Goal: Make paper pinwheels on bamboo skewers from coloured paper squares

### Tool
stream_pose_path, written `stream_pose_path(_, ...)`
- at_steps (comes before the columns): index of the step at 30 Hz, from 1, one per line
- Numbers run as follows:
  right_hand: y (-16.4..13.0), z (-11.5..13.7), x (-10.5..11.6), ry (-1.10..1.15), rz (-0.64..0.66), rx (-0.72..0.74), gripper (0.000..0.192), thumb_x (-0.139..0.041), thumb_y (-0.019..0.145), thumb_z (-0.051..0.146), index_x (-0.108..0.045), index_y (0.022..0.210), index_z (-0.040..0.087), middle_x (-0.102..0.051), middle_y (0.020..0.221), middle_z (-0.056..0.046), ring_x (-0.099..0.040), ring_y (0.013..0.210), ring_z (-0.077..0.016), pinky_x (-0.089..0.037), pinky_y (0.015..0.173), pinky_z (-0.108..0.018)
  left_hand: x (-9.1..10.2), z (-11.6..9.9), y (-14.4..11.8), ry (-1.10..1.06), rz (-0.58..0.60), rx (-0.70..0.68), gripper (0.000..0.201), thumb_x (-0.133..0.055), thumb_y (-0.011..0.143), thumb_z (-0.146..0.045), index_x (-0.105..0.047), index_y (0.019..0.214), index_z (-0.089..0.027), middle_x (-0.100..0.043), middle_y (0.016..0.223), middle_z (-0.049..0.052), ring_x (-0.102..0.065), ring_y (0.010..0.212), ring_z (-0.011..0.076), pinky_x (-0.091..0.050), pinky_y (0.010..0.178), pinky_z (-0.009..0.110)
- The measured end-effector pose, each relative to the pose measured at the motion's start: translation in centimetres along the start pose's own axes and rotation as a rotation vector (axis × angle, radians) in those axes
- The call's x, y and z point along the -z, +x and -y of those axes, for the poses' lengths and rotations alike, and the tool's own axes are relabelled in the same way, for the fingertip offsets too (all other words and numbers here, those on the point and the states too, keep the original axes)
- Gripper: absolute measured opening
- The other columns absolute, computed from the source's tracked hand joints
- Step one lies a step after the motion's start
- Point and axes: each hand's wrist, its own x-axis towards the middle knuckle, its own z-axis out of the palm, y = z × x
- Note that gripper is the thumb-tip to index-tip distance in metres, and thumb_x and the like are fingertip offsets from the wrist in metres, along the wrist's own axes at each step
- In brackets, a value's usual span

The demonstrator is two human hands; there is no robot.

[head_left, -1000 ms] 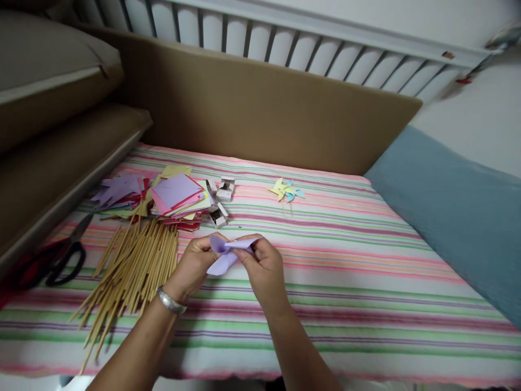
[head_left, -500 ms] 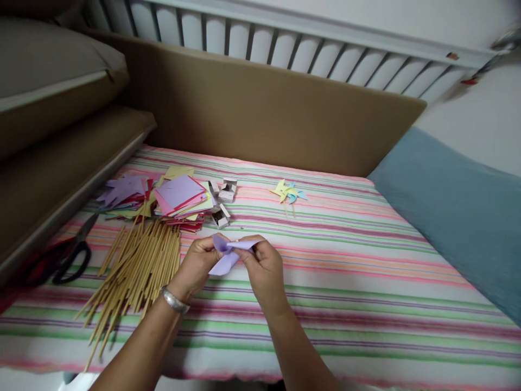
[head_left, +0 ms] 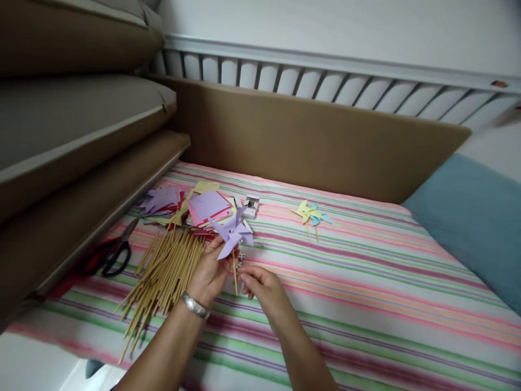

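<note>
A lilac pinwheel (head_left: 233, 232) is held up by the left hand (head_left: 209, 271), whose fingers are closed on it just below the folded head; its stick (head_left: 235, 277) hangs down. The right hand (head_left: 260, 285) is kept beside the stick, fingers curled; whether anything is pinched cannot be told. Left of the pinwheel, skewers (head_left: 166, 271) are heaped on the striped bed (head_left: 366, 282), with paper squares (head_left: 205, 206) behind them.

The scissors (head_left: 109, 254) are half tucked under the cushion (head_left: 81, 217); both forearms are cut off below.
</note>
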Motion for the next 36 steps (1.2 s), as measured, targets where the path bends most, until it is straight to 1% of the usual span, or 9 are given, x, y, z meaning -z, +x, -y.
stream_pose_path(4,-0.1,-0.3,-1.2,0.071,0.031,-0.071,0.018,-0.066,0.064,0.03,-0.065,0.072,0.014,-0.053,0.051,0.004,-0.044,0.045,-0.0075,-0.033,0.045,-0.021,0.3,0.1,0.0,-0.02,0.01,0.011,0.018,-0.075,0.057,-0.011,-0.068,0.074,-0.015,-0.066,0.061,0.0,-0.059,0.056,0.0091,-0.046,0.057,0.02)
stream_pose_path(9,-0.3,-0.1,-1.3,0.128,0.068,-0.111,0.018,-0.067,0.063,0.031,-0.06,0.067,0.015,-0.051,0.048,0.005,-0.04,0.04,-0.0055,-0.029,0.041,-0.019,0.0,0.0,-0.2,0.012,-0.008,0.026,0.025,-0.075,0.056,-0.011,-0.068,0.079,-0.016,-0.066,0.064,0.0,-0.059,0.059,0.0099,-0.046,0.058,0.021)
stream_pose_path(14,0.1,0.3,-0.1,0.073,-0.154,-0.034,0.019,-0.066,0.063,0.032,-0.061,0.065,0.014,-0.048,0.044,0.006,-0.039,0.04,-0.0061,-0.029,0.041,-0.019,-0.5,-0.4,-0.6,0.191,-0.067,-0.164,0.027,-0.07,0.062,-0.015,-0.066,0.088,-0.019,-0.067,0.094,0.003,-0.062,0.079,0.0134,-0.046,0.07,0.026)
stream_pose_path(17,0.2,0.4,0.4,0.055,-0.217,0.001,0.018,-0.066,0.063,0.032,-0.061,0.064,0.014,-0.049,0.044,0.005,-0.04,0.041,-0.007,-0.03,0.041,-0.02,-0.7,-0.5,-0.8,0.338,-0.013,-0.221,0.025,-0.069,0.066,-0.021,-0.065,0.091,-0.02,-0.065,0.105,0.004,-0.061,0.088,0.0159,-0.046,0.073,0.027)
stream_pose_path(20,0.1,0.5,0.2,0.054,-0.198,0.005,0.016,-0.066,0.062,0.03,-0.061,0.063,0.015,-0.051,0.046,0.004,-0.041,0.041,-0.0076,-0.031,0.041,-0.02,-0.8,-0.2,-0.8,0.443,-0.002,-0.191,0.025,-0.072,0.064,-0.025,-0.065,0.088,-0.019,-0.066,0.094,0.004,-0.06,0.085,0.0167,-0.046,0.071,0.027)
stream_pose_path(24,-0.1,0.6,-0.5,0.039,-0.165,-0.004,0.014,-0.064,0.061,0.028,-0.06,0.061,0.015,-0.05,0.044,0.005,-0.041,0.041,-0.0075,-0.031,0.041,-0.02,-0.4,0.4,-0.4,0.466,-0.095,-0.203,0.016,-0.074,0.06,-0.026,-0.067,0.07,-0.015,-0.064,0.071,0.001,-0.057,0.069,0.0131,-0.045,0.069,0.026)
stream_pose_path(28,0.1,0.6,-0.6,0.059,-0.161,-0.016,0.013,-0.063,0.06,0.028,-0.059,0.061,0.015,-0.051,0.044,0.005,-0.04,0.039,-0.0073,-0.03,0.04,-0.02,-0.5,0.8,-0.4,0.481,-0.095,-0.182,0.015,-0.074,0.06,-0.028,-0.067,0.063,-0.015,-0.065,0.069,0.002,-0.058,0.067,0.0132,-0.045,0.069,0.027)
stream_pose_path(32,1.0,0.2,1.0,0.037,-0.22,0.019,0.017,-0.063,0.062,0.031,-0.061,0.064,0.015,-0.051,0.045,0.005,-0.041,0.04,-0.0075,-0.03,0.039,-0.02,-0.9,0.7,-0.8,0.566,-0.04,-0.144,0.027,-0.076,0.059,-0.031,-0.07,0.081,-0.016,-0.068,0.088,0.006,-0.06,0.075,0.0158,-0.046,0.071,0.028)
stream_pose_path(36,3.1,-0.5,5.3,-0.111,-0.482,-0.003,0.021,-0.061,0.069,0.034,-0.062,0.066,0.014,-0.052,0.048,0.004,-0.046,0.043,-0.0089,-0.034,0.041,-0.021,-0.3,-0.1,-0.7,0.638,-0.058,-0.147,0.038,-0.075,0.059,-0.036,-0.068,0.091,-0.017,-0.068,0.096,0.007,-0.06,0.085,0.0182,-0.046,0.074,0.027)
